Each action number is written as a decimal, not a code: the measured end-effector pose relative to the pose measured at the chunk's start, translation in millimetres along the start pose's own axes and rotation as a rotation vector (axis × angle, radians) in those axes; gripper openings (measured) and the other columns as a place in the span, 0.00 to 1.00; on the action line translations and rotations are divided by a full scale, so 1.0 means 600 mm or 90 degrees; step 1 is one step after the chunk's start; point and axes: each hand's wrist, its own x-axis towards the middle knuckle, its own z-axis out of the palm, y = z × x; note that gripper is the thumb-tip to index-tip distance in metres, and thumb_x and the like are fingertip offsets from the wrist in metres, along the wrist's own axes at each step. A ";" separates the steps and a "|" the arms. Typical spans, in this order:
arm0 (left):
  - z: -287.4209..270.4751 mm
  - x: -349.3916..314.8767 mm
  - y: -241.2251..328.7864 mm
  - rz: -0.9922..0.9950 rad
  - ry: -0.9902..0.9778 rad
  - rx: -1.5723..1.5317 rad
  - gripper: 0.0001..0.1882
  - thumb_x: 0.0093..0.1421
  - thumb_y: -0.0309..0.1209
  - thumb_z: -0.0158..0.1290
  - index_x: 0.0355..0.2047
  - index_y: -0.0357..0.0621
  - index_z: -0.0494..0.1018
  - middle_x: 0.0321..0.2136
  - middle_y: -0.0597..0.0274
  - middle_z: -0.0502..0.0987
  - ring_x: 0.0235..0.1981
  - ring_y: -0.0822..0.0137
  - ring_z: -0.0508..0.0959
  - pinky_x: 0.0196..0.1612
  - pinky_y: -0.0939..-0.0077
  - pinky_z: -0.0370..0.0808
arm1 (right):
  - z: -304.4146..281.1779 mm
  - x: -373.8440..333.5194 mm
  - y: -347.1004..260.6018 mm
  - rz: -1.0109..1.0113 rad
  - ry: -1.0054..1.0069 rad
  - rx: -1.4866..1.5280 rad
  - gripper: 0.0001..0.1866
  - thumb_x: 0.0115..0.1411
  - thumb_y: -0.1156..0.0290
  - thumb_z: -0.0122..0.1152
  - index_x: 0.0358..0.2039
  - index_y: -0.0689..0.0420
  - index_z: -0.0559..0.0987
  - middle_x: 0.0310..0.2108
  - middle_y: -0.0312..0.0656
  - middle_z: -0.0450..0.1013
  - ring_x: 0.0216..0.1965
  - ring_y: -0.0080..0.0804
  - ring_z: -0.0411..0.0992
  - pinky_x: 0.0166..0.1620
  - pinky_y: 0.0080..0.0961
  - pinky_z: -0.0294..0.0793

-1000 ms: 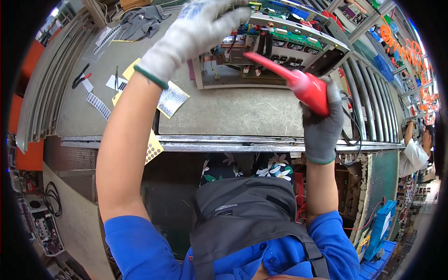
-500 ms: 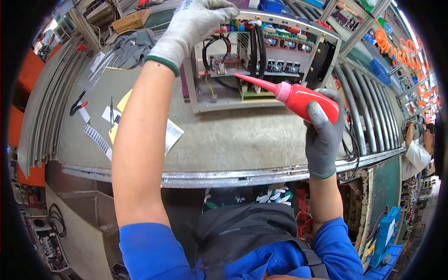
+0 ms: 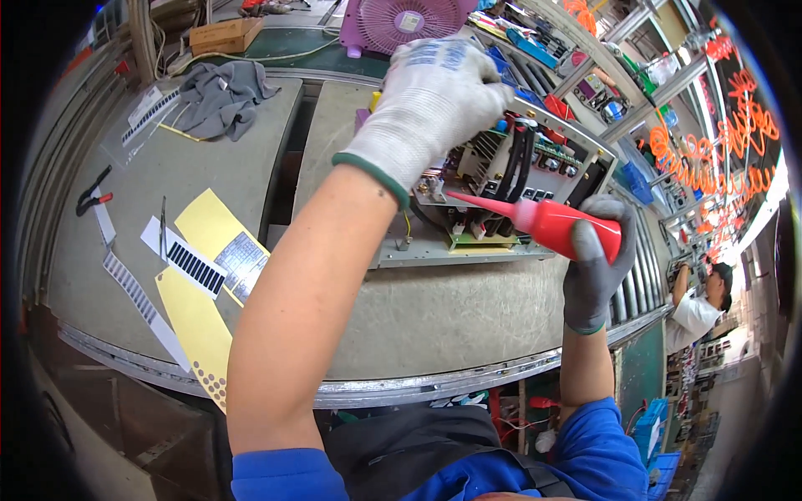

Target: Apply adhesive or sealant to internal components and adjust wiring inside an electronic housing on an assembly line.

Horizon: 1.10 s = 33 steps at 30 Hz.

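Observation:
My right hand (image 3: 591, 275), in a grey glove, is wrapped round a red squeeze bottle (image 3: 551, 227). The bottle's long pink nozzle (image 3: 480, 202) points left, in front of an open metal electronics chassis (image 3: 468, 257). Inside the chassis are thick black cables (image 3: 516, 163), a green circuit board (image 3: 484, 240) along the bottom and a yellow wire. Over the chassis's upper left part is my left hand (image 3: 434, 96), in a white glove with a green cuff. Its fingers look curled, but the fingertips and anything between them are hidden.
A purple fan (image 3: 405, 25) stands behind the chassis. On the bench's left lie yellow sheets (image 3: 196, 321), label strips (image 3: 196, 267), tweezers, red-and-black cutters (image 3: 93, 196) and a grey cloth (image 3: 221, 96). Metal rollers (image 3: 643, 280) run at right; another person (image 3: 697, 309) is farther off.
The view has shifted, bringing the fan and more of the yellow sheets into sight. My left hand has moved right across the chassis's top. The bottle stays in my right hand.

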 end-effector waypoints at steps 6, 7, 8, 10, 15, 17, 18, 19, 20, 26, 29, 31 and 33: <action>0.025 -0.096 0.023 0.222 0.231 -0.034 0.10 0.58 0.37 0.58 0.33 0.45 0.81 0.48 0.52 0.78 0.52 0.52 0.75 0.59 0.52 0.67 | -0.117 -0.046 0.064 0.296 0.074 0.548 0.20 0.64 0.53 0.58 0.45 0.57 0.73 0.40 0.44 0.71 0.33 0.34 0.70 0.37 0.30 0.74; 0.022 -0.123 0.040 0.225 0.204 -0.041 0.09 0.57 0.36 0.60 0.33 0.46 0.81 0.48 0.53 0.78 0.52 0.53 0.75 0.59 0.51 0.66 | -0.112 -0.058 0.042 0.325 0.187 0.526 0.21 0.65 0.51 0.56 0.46 0.56 0.74 0.38 0.45 0.74 0.28 0.33 0.69 0.28 0.27 0.69; 0.014 -0.144 0.053 0.229 0.173 -0.045 0.08 0.55 0.35 0.61 0.34 0.46 0.81 0.48 0.54 0.78 0.52 0.54 0.75 0.59 0.51 0.66 | -0.124 -0.067 0.038 0.341 0.208 0.580 0.21 0.65 0.50 0.56 0.45 0.56 0.75 0.30 0.42 0.71 0.26 0.29 0.66 0.27 0.24 0.65; 0.018 -0.157 0.053 0.243 0.227 0.017 0.10 0.53 0.33 0.63 0.36 0.47 0.81 0.49 0.56 0.78 0.52 0.56 0.76 0.59 0.50 0.66 | -0.154 -0.090 0.041 0.314 0.146 0.636 0.22 0.65 0.49 0.56 0.44 0.57 0.75 0.27 0.40 0.68 0.23 0.27 0.61 0.27 0.23 0.62; -0.009 -0.259 0.115 0.144 0.245 0.038 0.13 0.57 0.22 0.57 0.44 0.40 0.79 0.50 0.45 0.75 0.51 0.51 0.74 0.56 0.59 0.68 | -0.230 -0.147 0.054 0.319 0.243 0.757 0.26 0.62 0.53 0.60 0.47 0.63 0.70 0.30 0.40 0.65 0.24 0.26 0.59 0.26 0.22 0.60; 0.005 -0.329 0.108 0.143 0.195 -0.063 0.12 0.60 0.18 0.54 0.44 0.33 0.77 0.42 0.46 0.78 0.42 0.52 0.77 0.47 0.64 0.74 | -0.256 -0.192 0.093 0.340 0.281 0.846 0.22 0.61 0.58 0.61 0.46 0.63 0.70 0.30 0.40 0.64 0.23 0.26 0.58 0.25 0.21 0.58; 0.024 -0.357 0.100 0.042 0.119 -0.015 0.12 0.60 0.20 0.55 0.45 0.34 0.76 0.37 0.48 0.79 0.39 0.53 0.78 0.43 0.63 0.75 | -0.259 -0.215 0.118 0.372 0.302 0.855 0.21 0.61 0.58 0.61 0.44 0.61 0.70 0.28 0.40 0.63 0.24 0.26 0.58 0.24 0.21 0.58; 0.051 -0.358 0.096 0.002 0.107 0.014 0.11 0.60 0.21 0.56 0.43 0.35 0.76 0.35 0.49 0.80 0.38 0.51 0.79 0.41 0.62 0.76 | -0.267 -0.245 0.151 0.407 0.321 0.879 0.20 0.62 0.57 0.61 0.44 0.61 0.71 0.27 0.40 0.63 0.23 0.27 0.58 0.24 0.21 0.58; 0.078 -0.356 0.086 -0.044 0.102 0.054 0.10 0.62 0.26 0.56 0.43 0.37 0.77 0.36 0.47 0.80 0.38 0.48 0.80 0.41 0.59 0.76 | -0.267 -0.278 0.189 0.450 0.337 0.907 0.20 0.62 0.57 0.61 0.43 0.61 0.71 0.26 0.40 0.63 0.23 0.27 0.58 0.24 0.21 0.58; 0.129 -0.271 0.083 -0.156 -0.032 0.383 0.20 0.63 0.44 0.54 0.40 0.38 0.80 0.34 0.43 0.81 0.37 0.44 0.81 0.41 0.52 0.75 | -0.255 -0.337 0.222 0.536 0.388 0.801 0.18 0.61 0.55 0.62 0.35 0.59 0.72 0.21 0.37 0.62 0.21 0.28 0.59 0.27 0.23 0.59; 0.127 -0.248 0.078 -0.215 0.013 0.462 0.18 0.61 0.43 0.56 0.37 0.39 0.82 0.30 0.42 0.81 0.34 0.41 0.81 0.40 0.52 0.75 | -0.252 -0.331 0.221 0.578 0.431 0.807 0.20 0.61 0.53 0.62 0.34 0.59 0.72 0.21 0.37 0.63 0.21 0.29 0.60 0.29 0.23 0.61; 0.121 -0.247 0.076 -0.211 -0.011 0.411 0.17 0.61 0.41 0.57 0.37 0.38 0.82 0.28 0.44 0.81 0.28 0.46 0.81 0.35 0.56 0.75 | -0.260 -0.346 0.242 0.547 0.393 0.851 0.22 0.61 0.53 0.62 0.37 0.62 0.72 0.24 0.40 0.65 0.22 0.29 0.58 0.30 0.23 0.61; 0.123 -0.252 0.079 -0.215 -0.031 0.357 0.15 0.61 0.38 0.58 0.37 0.37 0.81 0.27 0.46 0.82 0.23 0.50 0.81 0.30 0.60 0.75 | -0.257 -0.337 0.227 0.569 0.428 0.861 0.23 0.61 0.52 0.62 0.39 0.63 0.72 0.26 0.40 0.66 0.22 0.29 0.58 0.30 0.24 0.60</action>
